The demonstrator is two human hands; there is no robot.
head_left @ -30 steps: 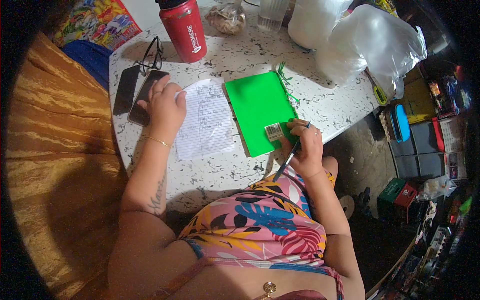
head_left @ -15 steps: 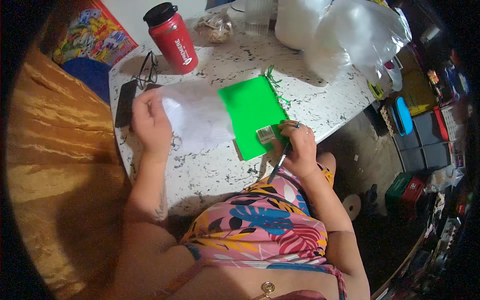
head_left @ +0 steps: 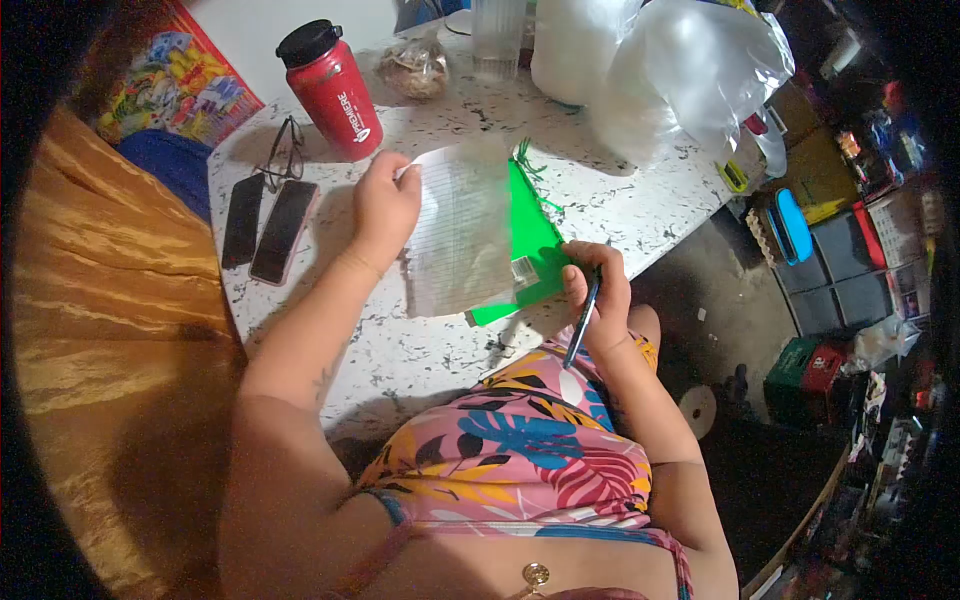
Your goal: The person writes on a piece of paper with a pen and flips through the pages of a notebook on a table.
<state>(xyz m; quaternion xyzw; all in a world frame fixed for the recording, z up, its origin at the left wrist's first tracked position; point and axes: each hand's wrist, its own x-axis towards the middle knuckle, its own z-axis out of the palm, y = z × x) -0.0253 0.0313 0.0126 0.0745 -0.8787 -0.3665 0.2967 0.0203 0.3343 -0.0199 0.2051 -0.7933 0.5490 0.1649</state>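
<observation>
My left hand [head_left: 387, 205] is closed, pinching the upper left edge of a lined paper sheet [head_left: 455, 230]. The sheet is slightly see-through and lies or hovers over a bright green notebook [head_left: 535, 225], hiding much of its left side. A barcode label on the cover is partly covered by the sheet. Green cords run along the notebook's right edge. My right hand [head_left: 603, 290] holds a dark pen [head_left: 583, 320], its lower end pointing down toward my lap. Those fingers are beside the notebook's right edge; whether they touch it I cannot tell.
Two phones [head_left: 283, 232] and eyeglasses [head_left: 285, 155] lie at the table's left. Behind them stand a red bottle [head_left: 335, 95], a tied bag [head_left: 415, 68] and a clear cup [head_left: 496, 40]. Large plastic bags [head_left: 670, 75] fill the back right. Storage boxes [head_left: 840, 280] stand beyond the table.
My left hand has carried the sheet rightward over the green notebook, uncovering the second phone. My right hand still has the pen and has turned slightly, its fingers less over the cover.
</observation>
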